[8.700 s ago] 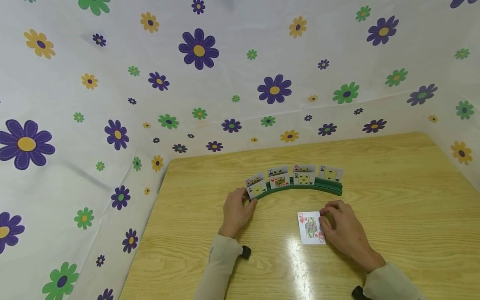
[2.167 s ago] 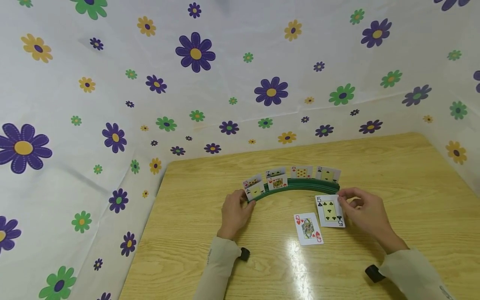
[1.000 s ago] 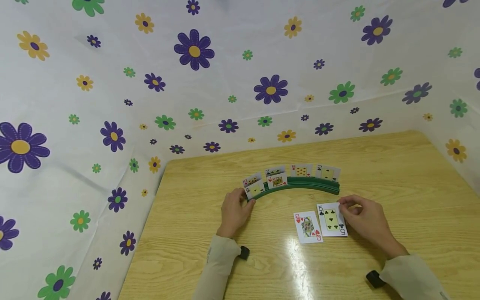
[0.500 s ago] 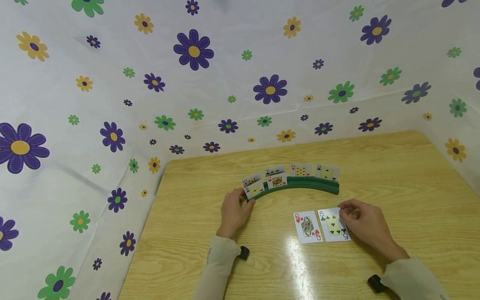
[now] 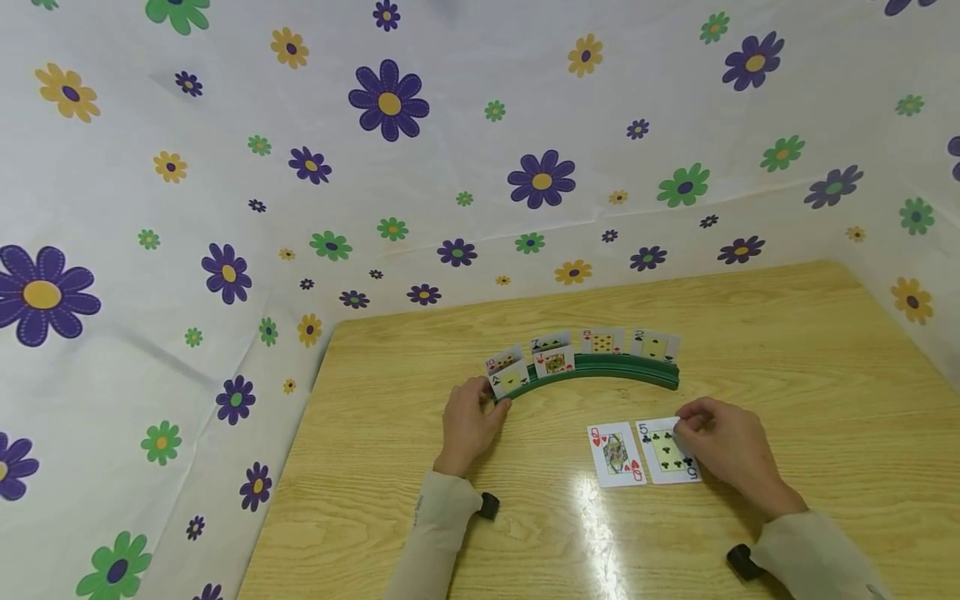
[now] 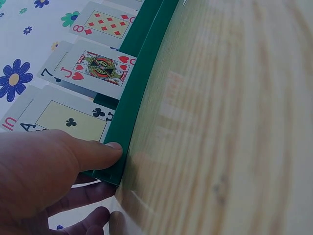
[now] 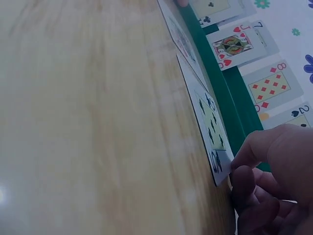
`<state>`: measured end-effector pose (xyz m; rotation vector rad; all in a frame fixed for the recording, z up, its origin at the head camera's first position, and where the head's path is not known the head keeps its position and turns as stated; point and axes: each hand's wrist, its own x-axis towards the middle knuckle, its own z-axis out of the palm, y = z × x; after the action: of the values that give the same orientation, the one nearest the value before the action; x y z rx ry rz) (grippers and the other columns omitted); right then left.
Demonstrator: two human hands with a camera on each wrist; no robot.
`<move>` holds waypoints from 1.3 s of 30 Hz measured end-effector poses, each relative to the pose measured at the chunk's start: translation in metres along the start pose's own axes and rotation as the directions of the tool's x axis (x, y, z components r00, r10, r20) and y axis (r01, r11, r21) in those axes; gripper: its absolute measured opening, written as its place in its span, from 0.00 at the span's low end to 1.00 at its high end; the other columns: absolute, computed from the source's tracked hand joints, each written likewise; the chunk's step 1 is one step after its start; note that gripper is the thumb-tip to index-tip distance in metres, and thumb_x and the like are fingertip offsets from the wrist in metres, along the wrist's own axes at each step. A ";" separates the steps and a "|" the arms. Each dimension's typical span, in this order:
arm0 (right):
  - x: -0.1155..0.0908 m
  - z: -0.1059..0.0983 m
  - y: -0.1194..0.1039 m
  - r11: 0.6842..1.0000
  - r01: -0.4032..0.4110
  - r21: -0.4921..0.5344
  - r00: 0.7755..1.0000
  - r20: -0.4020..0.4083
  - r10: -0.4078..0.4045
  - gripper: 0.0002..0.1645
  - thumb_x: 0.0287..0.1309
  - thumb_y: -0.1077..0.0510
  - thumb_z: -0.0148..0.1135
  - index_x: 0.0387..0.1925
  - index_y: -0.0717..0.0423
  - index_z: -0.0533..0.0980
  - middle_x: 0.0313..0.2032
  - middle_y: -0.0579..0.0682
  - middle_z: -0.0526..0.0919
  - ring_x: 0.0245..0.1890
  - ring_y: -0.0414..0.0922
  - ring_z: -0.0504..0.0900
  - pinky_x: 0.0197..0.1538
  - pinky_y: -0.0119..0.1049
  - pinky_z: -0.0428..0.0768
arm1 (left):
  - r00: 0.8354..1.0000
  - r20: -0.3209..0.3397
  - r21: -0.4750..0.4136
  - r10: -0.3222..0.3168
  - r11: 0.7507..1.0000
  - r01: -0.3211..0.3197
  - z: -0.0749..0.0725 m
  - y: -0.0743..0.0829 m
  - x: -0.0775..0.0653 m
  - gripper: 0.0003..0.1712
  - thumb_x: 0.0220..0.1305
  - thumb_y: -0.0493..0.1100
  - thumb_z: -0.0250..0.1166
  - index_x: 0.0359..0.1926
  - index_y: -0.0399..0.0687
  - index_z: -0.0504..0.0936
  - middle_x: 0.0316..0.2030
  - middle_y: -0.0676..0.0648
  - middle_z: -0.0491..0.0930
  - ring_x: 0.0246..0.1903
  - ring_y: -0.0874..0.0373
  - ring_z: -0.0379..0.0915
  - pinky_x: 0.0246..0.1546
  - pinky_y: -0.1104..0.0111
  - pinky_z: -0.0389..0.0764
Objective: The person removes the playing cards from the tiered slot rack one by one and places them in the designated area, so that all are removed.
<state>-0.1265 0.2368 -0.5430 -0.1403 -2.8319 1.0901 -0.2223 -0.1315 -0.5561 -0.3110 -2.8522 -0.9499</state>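
Note:
A curved green card holder (image 5: 626,368) stands on the table, and my left hand (image 5: 468,423) grips its left end, thumb (image 6: 110,154) on the front rail. The ace of clubs (image 5: 512,381) and jack of hearts (image 5: 555,362) stand in its front row. Behind them are a red ten (image 5: 502,359) and a black seven (image 5: 551,340), both partly covered. The eight of diamonds (image 5: 602,342) and two of spades (image 5: 655,345) stand fully visible to the right. My right hand (image 5: 731,450) pinches the five of clubs (image 5: 663,454) by its right edge, beside the queen of hearts (image 5: 616,454).
The wooden table (image 5: 390,425) reaches back to a white flowered sheet (image 5: 450,167), which also hangs at the left and right. Black bands (image 5: 489,505) with cameras sit at both wrists. Light glares off the tabletop in front of the queen.
Since the earliest frame, my right hand has left the queen on the table, taken the five of clubs from the holder, and brought it down beside the queen. My left hand has stayed put.

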 end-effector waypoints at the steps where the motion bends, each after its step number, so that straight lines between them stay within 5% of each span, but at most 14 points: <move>1: 0.000 0.000 -0.001 1.000 -0.008 0.000 1.000 0.013 0.008 0.11 0.63 0.61 0.67 0.43 0.62 0.86 0.31 0.50 0.88 0.28 0.42 0.75 0.32 0.32 0.68 | 1.000 -0.001 0.000 0.002 1.000 -0.002 0.000 0.000 0.000 0.12 0.72 0.48 0.74 0.49 0.48 0.86 0.45 0.45 0.87 0.43 0.50 0.77 0.45 0.58 0.77; 10: 0.000 -0.001 -0.001 1.000 -0.013 -0.004 1.000 0.027 0.013 0.10 0.64 0.61 0.67 0.44 0.63 0.85 0.30 0.49 0.86 0.30 0.43 0.75 0.32 0.32 0.68 | 1.000 0.004 -0.011 0.003 1.000 -0.003 0.000 0.001 0.000 0.11 0.73 0.48 0.74 0.48 0.48 0.85 0.45 0.45 0.87 0.43 0.49 0.77 0.45 0.57 0.77; 19: -0.003 -0.005 -0.001 0.995 0.101 -0.006 0.989 0.106 -0.100 0.15 0.63 0.56 0.79 0.47 0.59 0.87 0.32 0.44 0.80 0.28 0.37 0.70 0.33 0.31 0.67 | 1.000 -0.003 -0.011 0.008 1.000 -0.008 0.000 -0.001 0.000 0.11 0.72 0.48 0.74 0.48 0.48 0.85 0.45 0.45 0.87 0.43 0.50 0.77 0.44 0.58 0.77; 28: -0.003 -0.002 -0.002 0.994 0.112 -0.021 0.989 0.102 -0.109 0.16 0.63 0.56 0.79 0.47 0.60 0.86 0.30 0.44 0.79 0.27 0.37 0.68 0.33 0.32 0.66 | 1.000 -0.006 -0.013 0.017 1.000 -0.017 0.000 -0.001 0.000 0.11 0.72 0.47 0.75 0.48 0.48 0.86 0.44 0.45 0.88 0.42 0.50 0.77 0.44 0.59 0.76; 39: -0.001 0.001 -0.008 0.986 0.162 0.024 0.987 -0.021 -0.162 0.13 0.69 0.59 0.74 0.52 0.59 0.85 0.30 0.45 0.85 0.25 0.31 0.73 0.30 0.30 0.71 | 1.000 -0.003 -0.002 0.021 1.000 -0.021 -0.001 -0.001 0.000 0.11 0.72 0.48 0.74 0.48 0.48 0.86 0.43 0.46 0.87 0.41 0.51 0.76 0.43 0.60 0.75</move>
<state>-0.1263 0.2303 -0.5384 0.0806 -2.7548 1.0828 -0.2230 -0.1325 -0.5562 -0.3382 -2.8396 -0.9492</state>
